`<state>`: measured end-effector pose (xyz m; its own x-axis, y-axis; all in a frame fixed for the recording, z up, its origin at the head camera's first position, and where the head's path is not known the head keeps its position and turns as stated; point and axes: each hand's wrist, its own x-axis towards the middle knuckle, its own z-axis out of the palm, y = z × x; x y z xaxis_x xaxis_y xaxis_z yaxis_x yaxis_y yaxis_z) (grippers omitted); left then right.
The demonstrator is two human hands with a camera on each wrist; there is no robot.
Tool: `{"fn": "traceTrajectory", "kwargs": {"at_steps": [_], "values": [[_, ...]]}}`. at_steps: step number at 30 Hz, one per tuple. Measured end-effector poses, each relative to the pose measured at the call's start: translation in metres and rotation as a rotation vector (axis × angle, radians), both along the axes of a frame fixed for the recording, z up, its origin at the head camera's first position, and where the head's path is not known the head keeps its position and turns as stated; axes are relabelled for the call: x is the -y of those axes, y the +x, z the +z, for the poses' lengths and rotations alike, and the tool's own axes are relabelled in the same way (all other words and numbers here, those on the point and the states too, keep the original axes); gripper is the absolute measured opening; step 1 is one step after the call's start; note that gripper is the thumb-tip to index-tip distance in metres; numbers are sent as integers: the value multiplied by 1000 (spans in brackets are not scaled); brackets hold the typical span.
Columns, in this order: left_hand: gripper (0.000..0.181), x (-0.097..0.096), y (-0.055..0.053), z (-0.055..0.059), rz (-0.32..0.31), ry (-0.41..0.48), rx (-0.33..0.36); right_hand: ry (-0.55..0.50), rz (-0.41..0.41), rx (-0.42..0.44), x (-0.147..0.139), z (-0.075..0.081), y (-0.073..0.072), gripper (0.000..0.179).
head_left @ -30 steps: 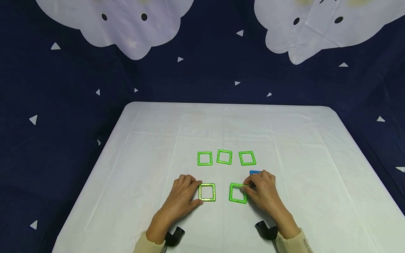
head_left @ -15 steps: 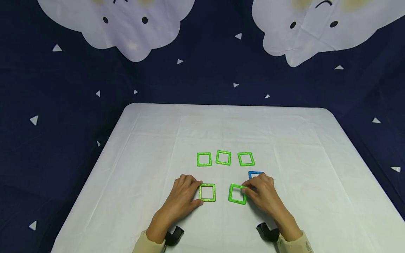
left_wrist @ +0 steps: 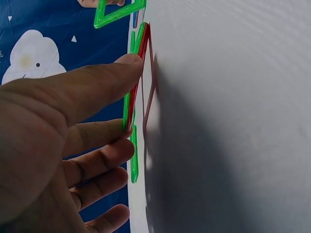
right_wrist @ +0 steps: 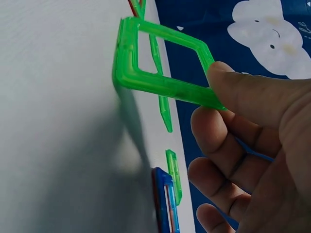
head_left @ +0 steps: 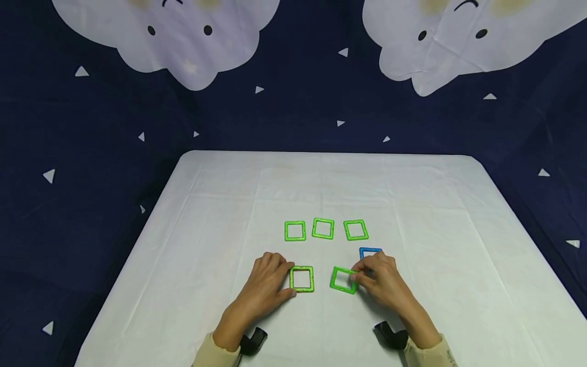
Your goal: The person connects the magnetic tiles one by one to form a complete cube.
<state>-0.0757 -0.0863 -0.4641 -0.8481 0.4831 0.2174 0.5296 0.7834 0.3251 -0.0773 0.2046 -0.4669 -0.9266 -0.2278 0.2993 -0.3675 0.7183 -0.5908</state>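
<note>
My left hand (head_left: 263,283) rests on the white table and holds a square magnetic tile with thumb and index finger at its left corners. This tile is green on top (head_left: 312,279), and a red layer (left_wrist: 138,73) shows directly beneath it in the left wrist view. My right hand (head_left: 382,280) pinches a second green square magnetic tile (right_wrist: 127,56) by its right edge. That tile is tilted: its left edge is low at the tabletop, its right side raised. A gap separates the two held tiles. Just beyond the right hand lies a blue square tile (head_left: 370,250), partly hidden by the fingers.
Behind the hands, three green square tiles lie in a row: left (head_left: 295,239), middle (head_left: 323,237) and right (head_left: 357,238). A white cloth (head_left: 220,204) covers the table. A dark blue curtain (head_left: 293,117) with white clouds hangs behind it. Black wrist cameras sit near both sleeves.
The green tile in my right hand has tipped more steeply, its right side rising. More of the blue tile shows. My left hand and its tile have barely moved.
</note>
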Motion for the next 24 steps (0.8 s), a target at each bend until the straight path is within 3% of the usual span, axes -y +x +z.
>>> {"fn": "traceTrajectory", "kwargs": {"at_steps": [11,24], "values": [[54,-5,-1,3,-24,-2,-22,-31,-4,-5,-1,8,-4,20],[55,-22,-1,8,-61,-26,4,-41,-10,-37,1,14,-7,18]]}}
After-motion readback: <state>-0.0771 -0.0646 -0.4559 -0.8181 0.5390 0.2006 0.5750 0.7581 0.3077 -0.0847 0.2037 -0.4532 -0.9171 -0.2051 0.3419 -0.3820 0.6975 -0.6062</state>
